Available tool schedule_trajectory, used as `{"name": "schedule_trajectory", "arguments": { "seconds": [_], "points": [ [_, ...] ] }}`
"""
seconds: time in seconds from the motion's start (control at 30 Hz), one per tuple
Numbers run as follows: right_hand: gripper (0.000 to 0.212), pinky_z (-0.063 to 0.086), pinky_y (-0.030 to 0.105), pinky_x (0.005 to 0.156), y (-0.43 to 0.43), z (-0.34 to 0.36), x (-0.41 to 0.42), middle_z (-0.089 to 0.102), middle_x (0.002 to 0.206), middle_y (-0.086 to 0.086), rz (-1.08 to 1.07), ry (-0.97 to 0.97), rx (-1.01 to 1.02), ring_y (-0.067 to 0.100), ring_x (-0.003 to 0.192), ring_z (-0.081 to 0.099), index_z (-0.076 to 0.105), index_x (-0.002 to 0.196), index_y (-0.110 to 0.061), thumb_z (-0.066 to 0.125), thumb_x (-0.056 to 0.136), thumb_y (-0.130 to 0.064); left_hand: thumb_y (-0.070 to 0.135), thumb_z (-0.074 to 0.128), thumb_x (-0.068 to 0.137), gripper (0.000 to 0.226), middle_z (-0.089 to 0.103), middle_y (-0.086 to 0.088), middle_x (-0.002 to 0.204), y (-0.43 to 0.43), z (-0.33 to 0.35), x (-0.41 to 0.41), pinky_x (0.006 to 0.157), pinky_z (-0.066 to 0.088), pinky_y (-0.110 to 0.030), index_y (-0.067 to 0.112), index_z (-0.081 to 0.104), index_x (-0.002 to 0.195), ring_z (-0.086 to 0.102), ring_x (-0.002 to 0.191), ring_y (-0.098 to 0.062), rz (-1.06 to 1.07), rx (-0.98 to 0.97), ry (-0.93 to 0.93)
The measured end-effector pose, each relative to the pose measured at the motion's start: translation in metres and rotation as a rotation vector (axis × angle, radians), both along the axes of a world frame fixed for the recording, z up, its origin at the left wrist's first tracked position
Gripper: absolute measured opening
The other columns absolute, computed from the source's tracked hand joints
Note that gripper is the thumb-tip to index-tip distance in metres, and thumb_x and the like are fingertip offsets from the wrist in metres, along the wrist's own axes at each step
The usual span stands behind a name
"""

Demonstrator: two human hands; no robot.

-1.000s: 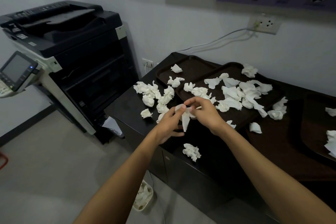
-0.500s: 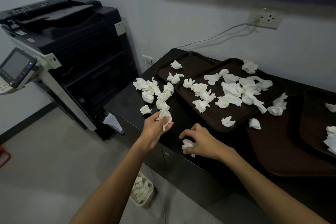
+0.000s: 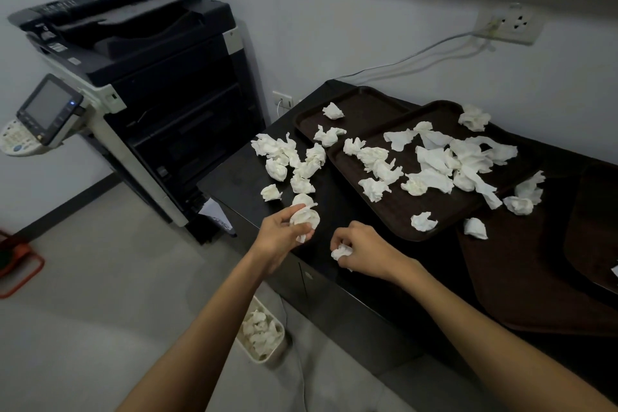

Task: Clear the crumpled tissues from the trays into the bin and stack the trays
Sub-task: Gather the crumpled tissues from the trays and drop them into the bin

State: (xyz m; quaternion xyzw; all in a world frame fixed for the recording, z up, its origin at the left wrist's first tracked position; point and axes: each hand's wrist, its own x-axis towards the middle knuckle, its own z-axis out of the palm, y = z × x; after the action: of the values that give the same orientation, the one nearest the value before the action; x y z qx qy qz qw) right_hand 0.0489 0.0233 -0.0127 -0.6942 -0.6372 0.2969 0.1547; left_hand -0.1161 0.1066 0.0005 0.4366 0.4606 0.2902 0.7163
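Observation:
My left hand (image 3: 279, 234) grips a crumpled white tissue (image 3: 305, 217) near the cabinet's front-left edge. Just to its right, my right hand (image 3: 363, 251) curls round another tissue wad (image 3: 341, 251) on the black cabinet top (image 3: 234, 174). Several crumpled tissues (image 3: 291, 160) lie loose on the top beyond my left hand. More tissues (image 3: 434, 160) cover a dark brown tray (image 3: 394, 207), which overlaps a second tray (image 3: 364, 104) behind it. Further trays lie at the right (image 3: 535, 278). A small white bin (image 3: 262, 333) holding tissues stands on the floor below my left forearm.
A large black copier (image 3: 133, 84) stands left of the cabinet, its control panel (image 3: 46, 110) jutting out. A wall socket (image 3: 508, 23) with cables sits above the trays. A red object (image 3: 16, 264) lies on the floor at far left.
Both hands came apart and drew back from the tray toward the cabinet's front edge. The left kept one tissue; the right closed round a wad lying near the front edge.

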Motion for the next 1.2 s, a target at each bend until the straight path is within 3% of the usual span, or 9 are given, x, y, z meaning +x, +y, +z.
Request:
{"name": "schedule_trajectory", "arguments": {
  "seconds": [0.1, 0.23, 0.43, 0.57, 0.7, 0.87, 1.0, 1.2],
  "points": [
    [0.021, 0.033, 0.007, 0.064, 0.013, 0.002, -0.007, 0.046, 0.094, 0.000, -0.008, 0.055, 0.039, 0.011, 0.082, 0.049, 0.066, 0.097, -0.018, 0.068, 0.076, -0.014, -0.012, 0.062, 0.082, 0.048, 0.066, -0.018, 0.112, -0.001, 0.000, -0.011, 0.081, 0.057, -0.025, 0.005, 0.056, 0.127, 0.066, 0.094, -0.021, 0.035, 0.032, 0.008],
    [0.020, 0.041, 0.013, 0.071, 0.023, 0.002, -0.035, 0.053, 0.095, 0.003, -0.003, 0.168, 0.046, 0.011, 0.078, 0.055, 0.067, 0.093, -0.022, 0.069, 0.074, -0.015, -0.010, 0.063, 0.082, 0.046, 0.068, -0.016, 0.110, 0.000, -0.008, -0.042, 0.083, 0.057, -0.026, 0.008, 0.060, 0.124, 0.067, 0.092, -0.019, 0.050, 0.067, 0.035],
    [0.020, 0.045, 0.014, 0.068, 0.028, -0.012, -0.090, 0.062, 0.091, -0.001, -0.044, 0.399, -0.042, 0.003, 0.072, 0.057, 0.069, 0.089, -0.028, 0.072, 0.073, -0.017, -0.010, 0.062, 0.082, 0.045, 0.067, -0.017, 0.112, 0.018, -0.033, -0.101, 0.072, 0.056, -0.019, 0.006, 0.060, 0.124, 0.066, 0.087, -0.017, 0.070, 0.054, 0.086],
    [0.023, 0.049, 0.016, 0.067, 0.036, -0.030, -0.144, 0.063, 0.088, 0.000, -0.178, 0.704, -0.134, 0.002, 0.074, 0.062, 0.070, 0.096, -0.016, 0.071, 0.076, -0.004, -0.008, 0.063, 0.083, 0.045, 0.068, -0.016, 0.111, 0.034, -0.057, -0.149, 0.077, 0.058, -0.025, 0.009, 0.059, 0.125, 0.067, 0.092, -0.021, 0.004, 0.017, 0.112],
    [0.026, 0.050, 0.031, 0.072, 0.052, -0.075, -0.199, 0.060, 0.090, 0.008, -0.347, 0.900, -0.210, 0.018, 0.082, 0.060, 0.067, 0.104, -0.005, 0.065, 0.080, 0.005, -0.001, 0.068, 0.082, 0.044, 0.070, -0.012, 0.110, 0.057, -0.106, -0.201, 0.086, 0.056, -0.037, 0.016, 0.062, 0.122, 0.068, 0.098, -0.025, -0.104, 0.006, 0.203],
    [0.021, 0.053, 0.027, 0.068, 0.082, -0.173, -0.252, 0.064, 0.095, 0.008, -0.606, 0.915, -0.264, 0.018, 0.083, 0.063, 0.067, 0.099, -0.009, 0.066, 0.081, 0.002, -0.003, 0.066, 0.083, 0.037, 0.072, -0.008, 0.101, 0.085, -0.194, -0.263, 0.075, 0.059, -0.032, 0.013, 0.065, 0.116, 0.070, 0.087, -0.019, -0.117, -0.056, 0.362],
    [0.019, 0.055, 0.029, 0.065, 0.099, -0.261, -0.276, 0.068, 0.096, 0.011, -0.775, 0.862, -0.334, 0.024, 0.086, 0.067, 0.066, 0.096, -0.008, 0.067, 0.080, 0.002, 0.011, 0.072, 0.077, 0.038, 0.072, -0.004, 0.098, 0.102, -0.280, -0.295, 0.079, 0.059, -0.044, 0.017, 0.065, 0.114, 0.069, 0.088, -0.023, -0.202, -0.036, 0.548],
    [0.021, 0.055, 0.039, 0.080, 0.125, -0.384, -0.279, 0.067, 0.092, 0.005, -0.742, 0.660, -0.454, 0.024, 0.089, 0.065, 0.065, 0.087, -0.025, 0.071, 0.076, -0.008, 0.007, 0.069, 0.079, 0.049, 0.065, -0.009, 0.116, 0.117, -0.401, -0.284, 0.079, 0.047, -0.020, 0.012, 0.056, 0.126, 0.060, 0.096, -0.020, -0.321, 0.032, 0.743]
  ]
}}
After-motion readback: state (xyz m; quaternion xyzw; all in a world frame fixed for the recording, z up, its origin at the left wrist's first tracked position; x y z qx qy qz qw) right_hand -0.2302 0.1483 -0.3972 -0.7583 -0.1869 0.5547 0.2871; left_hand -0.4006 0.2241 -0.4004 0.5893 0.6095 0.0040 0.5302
